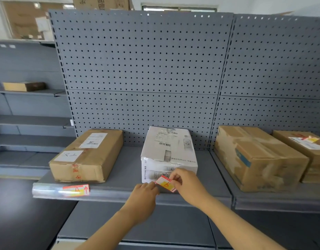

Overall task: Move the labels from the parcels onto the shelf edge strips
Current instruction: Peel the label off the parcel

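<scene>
Grey perforated metal back panel (141, 69) rises behind a grey metal shelf (126, 170) carrying parcels. At the shelf's front edge, just below the white plastic-wrapped parcel (169, 152) in the middle, right hand (186, 183) pinches the right end of a small red, white & yellow paper label (164, 184) btwn thumb and fingers; it's tilted, left corner low, prob. so it can be fed edge-first into the shelf lip. Left hand (144, 193) has curled fingertips at that left corner, likely guiding it, but can't tell if it really pinches the paper or only touches. Toward the front-left corner a clear plastic edge strip (47, 191) already houses a matching red & yellow label (77, 190), right below the long brown cardboard parcel (87, 157) w/ white stickers – each tag sits under its own parcel, hence the spot chosen now. On the adjoining shelf to the right, a tape-scuffed brown cardboard box (258, 159) shows no coloured tag, while the brown box at the far right edge (303, 152) has a red & yellow sticker (311, 139) on top, so approx. one done, one in hand, at least one to go
</scene>
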A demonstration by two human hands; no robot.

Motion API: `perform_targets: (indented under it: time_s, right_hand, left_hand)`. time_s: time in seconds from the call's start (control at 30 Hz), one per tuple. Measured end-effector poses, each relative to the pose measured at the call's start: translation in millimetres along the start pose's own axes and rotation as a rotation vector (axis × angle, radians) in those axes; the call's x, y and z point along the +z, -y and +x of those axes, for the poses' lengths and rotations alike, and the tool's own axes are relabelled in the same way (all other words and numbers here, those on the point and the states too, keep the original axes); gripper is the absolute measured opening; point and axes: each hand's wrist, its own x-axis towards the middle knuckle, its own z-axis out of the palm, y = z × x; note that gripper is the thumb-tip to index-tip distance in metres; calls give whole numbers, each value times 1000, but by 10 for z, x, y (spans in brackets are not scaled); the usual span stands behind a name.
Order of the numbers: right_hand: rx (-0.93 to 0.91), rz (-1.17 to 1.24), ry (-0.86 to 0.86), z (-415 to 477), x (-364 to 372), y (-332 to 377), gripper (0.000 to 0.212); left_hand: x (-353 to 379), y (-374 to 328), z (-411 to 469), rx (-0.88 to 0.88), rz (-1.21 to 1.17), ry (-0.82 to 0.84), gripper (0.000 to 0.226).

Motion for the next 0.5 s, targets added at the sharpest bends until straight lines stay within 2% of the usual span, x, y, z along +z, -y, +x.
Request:
perform_targets:
  time_s: [0.17,0.3,0.5]
  right_hand:
    - [-10,-8,-7,21,83,-29,18]
    - [-7,9,-23,30,89,-64,14]
    - [7,38,-14,37,88,-134,15]
  left_hand:
    - [26,-45,-34,-10,36,-5,47]
    - [35,-130,-27,-82,132,41,37]
    - [74,-132,-79,-101,108,43,32]
